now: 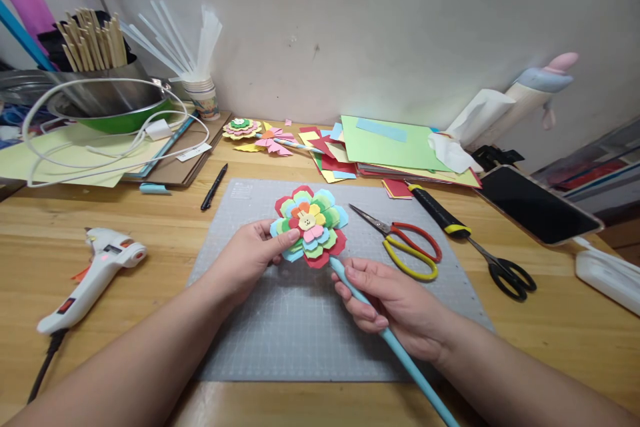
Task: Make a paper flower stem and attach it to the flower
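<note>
A layered paper flower (315,220) in red, green, blue, yellow and pink faces me, with a small smiley at its centre. My left hand (260,247) grips its left side, thumb on the front petals and fingers behind. In my right hand (380,293) is a light blue paper stem (415,370), with the fingers wrapped round it. The stem's upper end meets the flower's lower right edge; whether it is fixed there I cannot tell. Both hands are above a grey cutting mat (260,347). Scissors (400,240) with red and yellow handles rest on the mat to the right.
At left lie a glue gun (100,273) and a black pen (215,187). Black-handled scissors (510,273), a yellow-black tool (440,210) and a phone (540,203) are at right. Behind are paper flowers (273,140), coloured paper (400,147) and a metal pot of sticks (100,90).
</note>
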`<state>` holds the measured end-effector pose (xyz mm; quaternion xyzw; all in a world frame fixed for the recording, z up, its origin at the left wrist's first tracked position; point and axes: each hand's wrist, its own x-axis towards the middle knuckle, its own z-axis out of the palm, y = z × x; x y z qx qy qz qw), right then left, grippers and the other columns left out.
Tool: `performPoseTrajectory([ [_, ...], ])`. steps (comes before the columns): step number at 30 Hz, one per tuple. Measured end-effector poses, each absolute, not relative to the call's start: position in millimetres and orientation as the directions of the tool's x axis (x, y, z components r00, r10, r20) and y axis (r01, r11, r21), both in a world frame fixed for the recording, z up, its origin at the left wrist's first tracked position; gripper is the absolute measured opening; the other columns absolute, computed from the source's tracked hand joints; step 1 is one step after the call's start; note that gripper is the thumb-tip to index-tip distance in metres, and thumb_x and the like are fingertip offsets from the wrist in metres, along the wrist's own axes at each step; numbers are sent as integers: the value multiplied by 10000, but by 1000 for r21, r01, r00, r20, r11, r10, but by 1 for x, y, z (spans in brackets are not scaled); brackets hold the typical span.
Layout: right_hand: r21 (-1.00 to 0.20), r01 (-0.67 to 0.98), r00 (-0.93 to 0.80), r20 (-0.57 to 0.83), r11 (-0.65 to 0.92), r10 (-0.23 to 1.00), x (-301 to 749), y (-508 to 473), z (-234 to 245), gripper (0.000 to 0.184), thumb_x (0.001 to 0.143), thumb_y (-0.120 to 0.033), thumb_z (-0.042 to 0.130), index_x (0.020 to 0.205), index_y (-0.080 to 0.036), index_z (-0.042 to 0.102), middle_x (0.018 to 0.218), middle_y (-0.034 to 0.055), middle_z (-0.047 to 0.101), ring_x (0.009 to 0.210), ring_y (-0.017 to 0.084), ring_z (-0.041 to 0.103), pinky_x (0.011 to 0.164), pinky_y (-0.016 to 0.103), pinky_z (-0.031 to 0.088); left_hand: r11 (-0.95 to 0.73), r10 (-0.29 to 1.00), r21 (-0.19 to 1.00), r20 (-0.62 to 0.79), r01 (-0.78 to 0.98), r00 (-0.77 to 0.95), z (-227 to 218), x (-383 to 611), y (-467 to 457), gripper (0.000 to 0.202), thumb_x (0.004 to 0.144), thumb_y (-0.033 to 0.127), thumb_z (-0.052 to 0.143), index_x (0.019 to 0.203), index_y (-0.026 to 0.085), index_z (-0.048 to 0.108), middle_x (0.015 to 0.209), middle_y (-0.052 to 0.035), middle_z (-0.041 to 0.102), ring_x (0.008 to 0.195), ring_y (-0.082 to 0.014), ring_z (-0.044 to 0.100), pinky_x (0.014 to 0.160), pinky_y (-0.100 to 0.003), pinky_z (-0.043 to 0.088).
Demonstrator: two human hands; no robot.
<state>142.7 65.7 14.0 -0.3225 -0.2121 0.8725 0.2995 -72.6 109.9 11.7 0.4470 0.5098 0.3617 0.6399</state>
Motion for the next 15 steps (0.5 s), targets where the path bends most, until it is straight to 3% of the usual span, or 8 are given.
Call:
performPoseTrajectory([
  [7, -633, -329, -589, -443, -701, 676, 145, 66, 11, 150, 904, -256, 567, 873, -111, 589, 725, 7, 549, 467, 26, 427, 390, 152, 259, 327, 930, 945, -318, -16, 182, 12, -71, 108, 347, 690, 452, 738, 794, 139, 630, 659, 9, 569, 558, -73, 405, 507, -211, 283],
  [12, -711, -254, -560, -445, -656, 699, 146, 70, 16, 149, 864, -279, 617, 849, -142, 560, 615, -33, 524, 415, 26, 378, 385, 171, 229, 261, 955, 965, -260, 12, 146, 13, -71, 107, 379, 694, 496, 716, 819, 149, 629, 652, 15, 551, 559, -80, 409, 506, -210, 302],
  [15, -785, -213, -513, -418, -582, 750, 150, 74, 19, 192, 840, -326, 634, 822, -161, 538, 658, -30, 534, 422, 28, 373, 387, 180, 230, 232, 968, 973, -229, -18, 106, 15, -71, 107, 408, 721, 542, 665, 848, 157, 616, 686, 4, 562, 573, -91, 433, 509, -216, 324],
])
